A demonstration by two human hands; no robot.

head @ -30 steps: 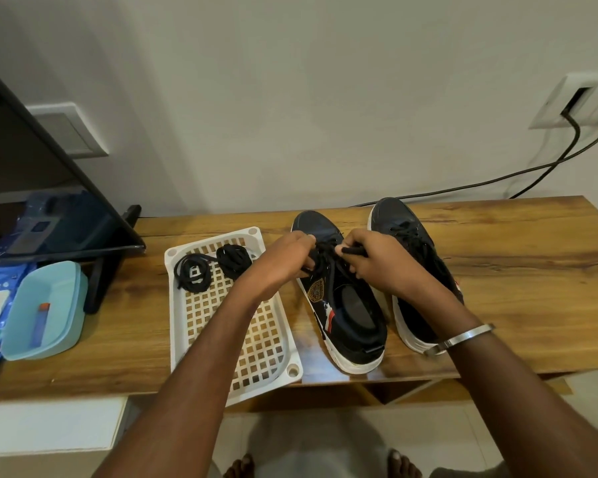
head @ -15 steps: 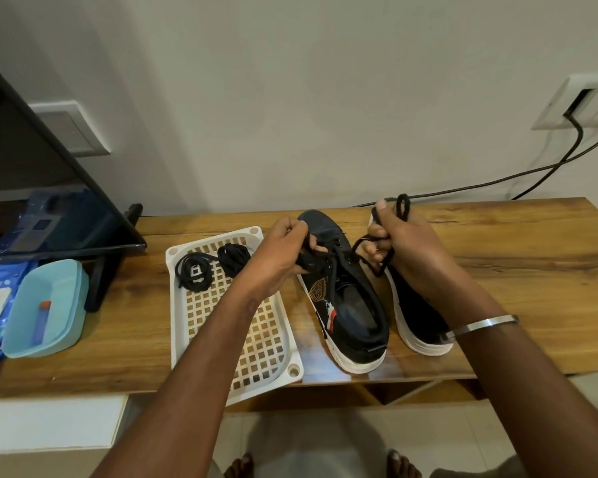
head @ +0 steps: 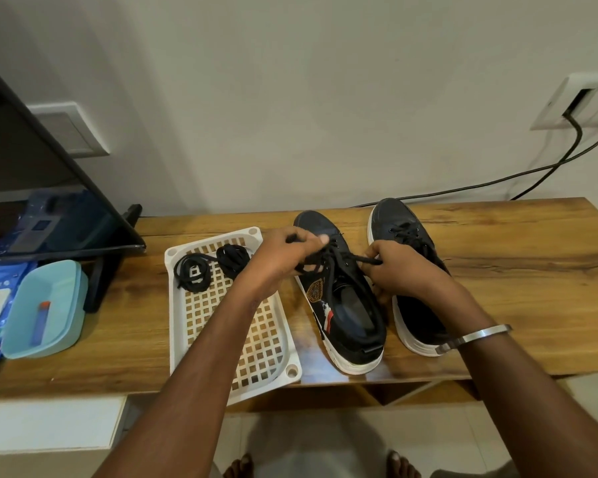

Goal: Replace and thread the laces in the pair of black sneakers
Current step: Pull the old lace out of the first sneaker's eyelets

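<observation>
Two black sneakers with white soles stand side by side on the wooden table [head: 497, 281], toes toward the wall. Over the left sneaker [head: 346, 305], my left hand [head: 280, 260] grips one end of its black lace [head: 335, 262]. My right hand [head: 401, 270] pinches the other end of that lace, which runs taut between the two hands above the eyelets. The right sneaker [head: 404, 232] is laced and partly hidden behind my right hand. Two coiled black laces [head: 208, 267] lie at the far end of a white lattice tray [head: 256, 343].
A tilted dark screen [head: 49, 201] on a stand fills the left. A light blue tub [head: 45, 315] holding a small blue tube sits beside blue packets. Black cables [head: 532, 170] run from a wall socket to behind the sneakers. The table's front edge is close to me.
My right hand has come down from its raised position near the right sneaker's toe to the left sneaker's eyelets. The lace is now pulled taut between both hands.
</observation>
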